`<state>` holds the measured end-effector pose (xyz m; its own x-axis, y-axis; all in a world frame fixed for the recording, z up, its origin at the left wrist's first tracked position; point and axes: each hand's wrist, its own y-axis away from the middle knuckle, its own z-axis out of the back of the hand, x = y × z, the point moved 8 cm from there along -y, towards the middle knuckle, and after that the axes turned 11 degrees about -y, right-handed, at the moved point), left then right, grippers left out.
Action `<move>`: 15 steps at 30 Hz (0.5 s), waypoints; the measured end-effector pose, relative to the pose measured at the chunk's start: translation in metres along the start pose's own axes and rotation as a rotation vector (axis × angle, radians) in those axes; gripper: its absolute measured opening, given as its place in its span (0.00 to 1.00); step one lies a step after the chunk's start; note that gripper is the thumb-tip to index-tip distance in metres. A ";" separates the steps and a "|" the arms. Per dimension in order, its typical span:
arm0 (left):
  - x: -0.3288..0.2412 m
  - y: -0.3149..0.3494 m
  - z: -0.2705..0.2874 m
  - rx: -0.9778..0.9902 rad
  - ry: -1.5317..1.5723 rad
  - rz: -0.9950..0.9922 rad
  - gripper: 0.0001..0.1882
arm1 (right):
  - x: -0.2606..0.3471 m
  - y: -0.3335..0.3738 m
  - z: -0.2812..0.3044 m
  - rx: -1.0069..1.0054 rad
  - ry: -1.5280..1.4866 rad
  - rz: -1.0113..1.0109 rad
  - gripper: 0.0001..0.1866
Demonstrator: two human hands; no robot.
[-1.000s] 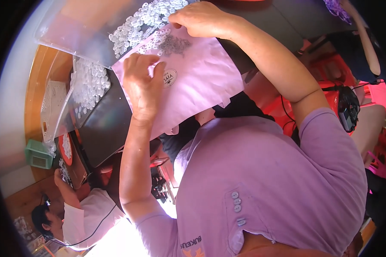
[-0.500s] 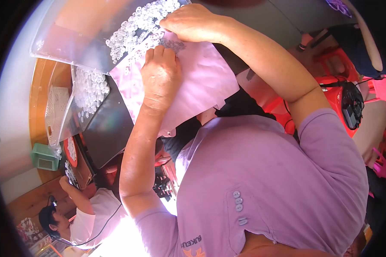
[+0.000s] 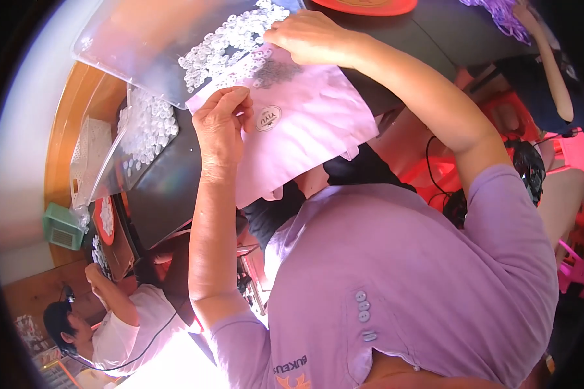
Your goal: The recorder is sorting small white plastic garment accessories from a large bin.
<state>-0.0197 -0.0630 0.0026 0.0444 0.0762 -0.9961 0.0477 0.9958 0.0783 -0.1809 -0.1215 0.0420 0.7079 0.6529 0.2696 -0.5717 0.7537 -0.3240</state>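
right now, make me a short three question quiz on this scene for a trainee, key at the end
1. What lies beneath the left hand?
a) a green basket
b) a pink cloth
c) a wooden board

2. True or false: both hands are gloved.

3. Fill in the colour: to the left of the right hand lies a pile of small ____ pieces.

Key: 1 b; 2 false, both are bare; 3 white.

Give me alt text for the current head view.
A person's right hand is at a heap of small white pieces along the far edge of a pink cloth; the left hand is over the cloth's left side. Small grey pieces lie between the hands; a co-worker is at lower left.
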 end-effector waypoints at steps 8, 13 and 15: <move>0.012 0.004 -0.001 0.059 0.328 0.085 0.08 | 0.066 -0.006 0.006 -0.049 -0.822 0.242 0.05; 0.023 0.007 -0.005 0.177 0.596 0.178 0.09 | 0.068 -0.009 -0.004 -0.011 -0.940 0.261 0.04; 0.024 0.009 -0.002 0.185 0.557 0.161 0.10 | 0.067 -0.010 -0.006 -0.029 -0.908 0.203 0.04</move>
<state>-0.0198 -0.0518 -0.0209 -0.4610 0.2900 -0.8387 0.2582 0.9480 0.1859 -0.1260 -0.0857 0.0579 -0.0070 0.5897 0.8076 -0.6298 0.6247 -0.4616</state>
